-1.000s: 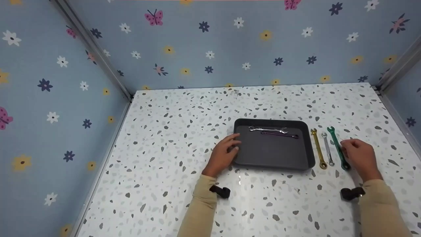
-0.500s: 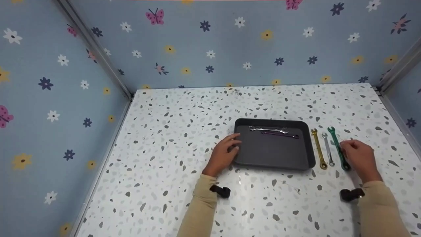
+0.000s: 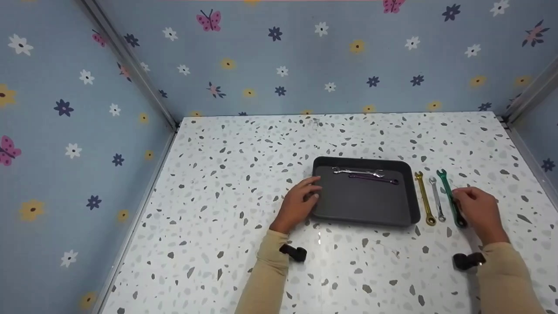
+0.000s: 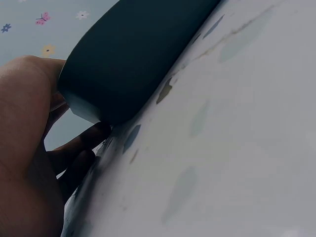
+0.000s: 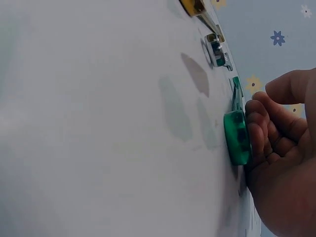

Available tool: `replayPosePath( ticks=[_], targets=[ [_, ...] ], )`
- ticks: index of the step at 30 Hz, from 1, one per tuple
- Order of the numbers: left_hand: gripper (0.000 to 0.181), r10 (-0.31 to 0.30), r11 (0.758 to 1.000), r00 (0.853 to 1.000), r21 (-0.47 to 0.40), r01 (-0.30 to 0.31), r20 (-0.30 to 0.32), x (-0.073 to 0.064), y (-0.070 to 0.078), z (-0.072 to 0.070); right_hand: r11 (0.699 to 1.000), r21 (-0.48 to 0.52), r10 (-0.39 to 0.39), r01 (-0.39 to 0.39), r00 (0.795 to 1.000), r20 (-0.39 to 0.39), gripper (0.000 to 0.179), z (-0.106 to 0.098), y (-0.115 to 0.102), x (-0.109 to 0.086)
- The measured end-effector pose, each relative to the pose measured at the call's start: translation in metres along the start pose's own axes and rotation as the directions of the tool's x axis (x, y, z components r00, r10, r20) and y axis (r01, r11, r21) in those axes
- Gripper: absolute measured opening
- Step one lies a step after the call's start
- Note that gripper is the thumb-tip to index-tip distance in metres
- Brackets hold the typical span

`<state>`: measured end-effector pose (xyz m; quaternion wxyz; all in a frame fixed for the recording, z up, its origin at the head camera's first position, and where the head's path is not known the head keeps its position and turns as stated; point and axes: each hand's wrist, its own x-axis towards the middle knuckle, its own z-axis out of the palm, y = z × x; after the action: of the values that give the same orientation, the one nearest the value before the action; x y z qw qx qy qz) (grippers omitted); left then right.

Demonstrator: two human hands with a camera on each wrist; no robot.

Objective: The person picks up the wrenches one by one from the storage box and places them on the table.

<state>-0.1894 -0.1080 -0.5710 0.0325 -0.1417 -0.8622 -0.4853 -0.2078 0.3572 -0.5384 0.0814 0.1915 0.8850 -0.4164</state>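
Observation:
A dark grey rectangular tray lies on the table. Inside it, along the far side, are a silver wrench and a purple wrench. My left hand holds the tray's left wall, thumb at the rim; the left wrist view has other fingers low against the outer side. To the tray's right lie a gold ratchet wrench, a smaller silver wrench and a green wrench in a row. My right hand rests beside the green wrench, fingers loosely curled and touching its side, nothing in the grasp.
The white speckled table runs back to a blue flowered wall. Another flowered panel stands along the left, with a metal rail at the corner. Each wrist bears a small black camera.

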Motion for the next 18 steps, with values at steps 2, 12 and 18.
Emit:
replayPosePath(
  ticks=[2,12,18],
  targets=[
    [0.028,0.011,1.0,1.0,-0.003,-0.011,0.0,-0.001,0.0,-0.001,1.0,0.019,0.007,-0.007,1.0,-0.005,0.058,0.0,-0.002,0.0],
    [0.027,0.013,1.0,1.0,0.0,-0.013,-0.006,0.001,0.001,-0.001,0.994,0.089,-0.051,0.056,0.997,-0.058,0.047,0.0,-0.014,-0.005],
    [0.027,0.007,1.0,1.0,0.002,-0.007,-0.01,0.001,0.0,0.0,0.988,0.111,-0.108,0.111,0.994,-0.034,0.05,0.005,-0.027,-0.009]
  ],
)
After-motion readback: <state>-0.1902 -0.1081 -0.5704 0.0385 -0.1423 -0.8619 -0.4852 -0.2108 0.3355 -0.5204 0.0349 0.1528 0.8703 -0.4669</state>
